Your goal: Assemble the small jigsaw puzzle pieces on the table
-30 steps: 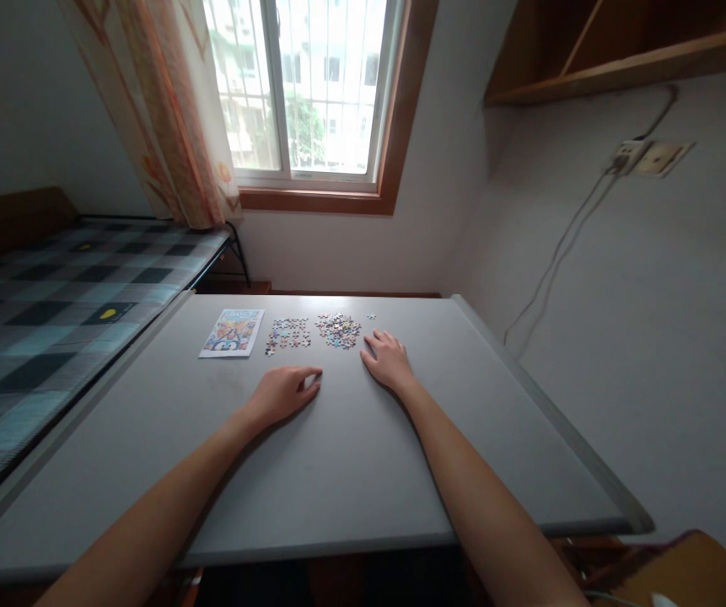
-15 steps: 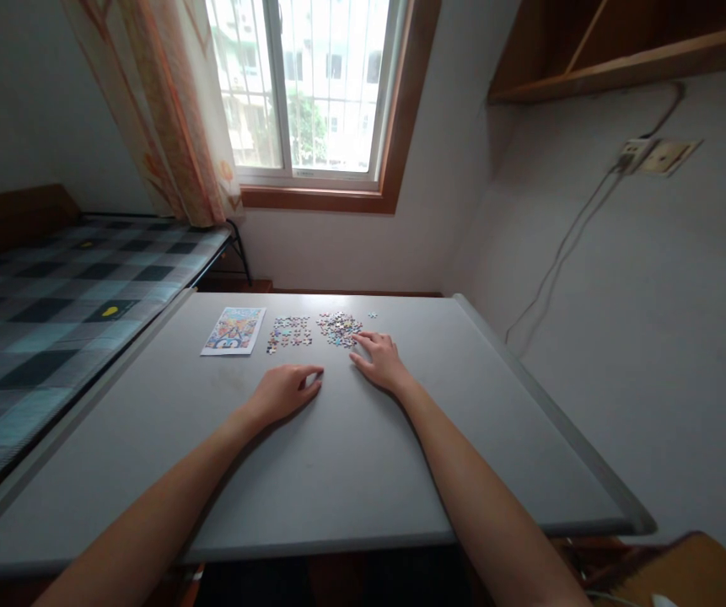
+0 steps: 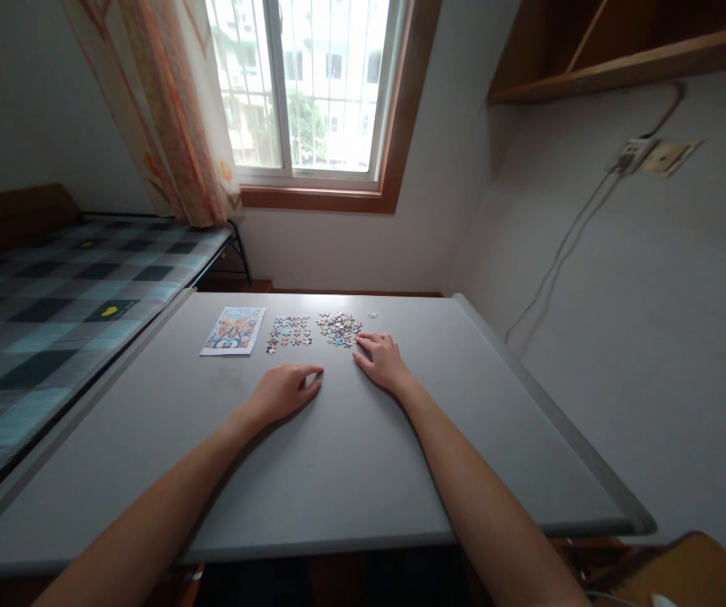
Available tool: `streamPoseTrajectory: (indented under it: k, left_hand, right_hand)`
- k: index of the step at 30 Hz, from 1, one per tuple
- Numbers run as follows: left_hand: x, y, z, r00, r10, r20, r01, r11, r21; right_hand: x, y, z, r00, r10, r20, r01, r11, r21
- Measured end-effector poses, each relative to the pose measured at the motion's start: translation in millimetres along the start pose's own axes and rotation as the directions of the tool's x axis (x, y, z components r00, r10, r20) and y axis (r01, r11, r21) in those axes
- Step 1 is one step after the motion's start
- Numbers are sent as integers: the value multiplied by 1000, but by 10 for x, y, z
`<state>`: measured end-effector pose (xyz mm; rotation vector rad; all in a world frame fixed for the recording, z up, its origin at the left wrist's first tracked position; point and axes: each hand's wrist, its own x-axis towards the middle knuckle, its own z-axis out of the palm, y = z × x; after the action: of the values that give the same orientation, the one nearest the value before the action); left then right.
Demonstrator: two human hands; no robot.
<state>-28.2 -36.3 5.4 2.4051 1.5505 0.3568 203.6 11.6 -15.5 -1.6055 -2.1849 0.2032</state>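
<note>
Showed the pile [image 3: 339, 330] on the table [image 3: 337, 472] at about ten o'clock from the right hand [image 3: 384, 362], the nearer of the two, and at one to two o'clock from the left hand [image 3: 279, 394]. Placed the right index fingertip right at the pile's near edge; gave no certain sign of contact with the outermost pieces. Aimed the right fingers toward ten o'clock, loosely extended, with thumb apart: partly open, palm down, nothing visible in grasp. Pointed the left hand toward two o'clock, thumb and forefinger parted around a narrow gap, also without anything visible between; hid the curled fingers beneath.

Revealed no clear long axis in the roughly round pile, heaped from small, knobbed, mixed-colour pieces in blue, yellow, dark and pale tones, too small for separate prints. Showed one loose piece [image 3: 372, 315] apart at the pile's two o'clock. Set the rows [image 3: 299, 341] at the pile's nine o'clock, spaced with gaps, and the sheet [image 3: 233, 331] farther out, flat, white-edged and brightly printed, long axis slanted toward one o'clock.
</note>
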Motion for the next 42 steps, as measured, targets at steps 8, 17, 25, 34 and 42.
streamPoseTrajectory:
  k: [8,17,25,34,42]
  left_hand:
    - [-3,-9,1,1000,13,-6,-13,1000,-4]
    - [-4,-3,-3,1000,4,2,-4,1000,2]
    - [-7,23,-21,1000,-9,9,9,1000,-9]
    - [-4,34,-28,1000,-6,4,6,1000,-2]
    - [-6,24,-22,1000,-9,6,9,1000,-3]
  right_hand:
    - [3,7,5,1000,-4,-5,4,1000,-15]
    - [24,29,11,995,-2,-101,10,997,78]
    - [-6,-45,-9,985,-171,10,169,982,85]
    - [-32,-76,-22,987,-153,57,152,988,32]
    - [-14,-62,-3,990,-135,44,132,989,73]
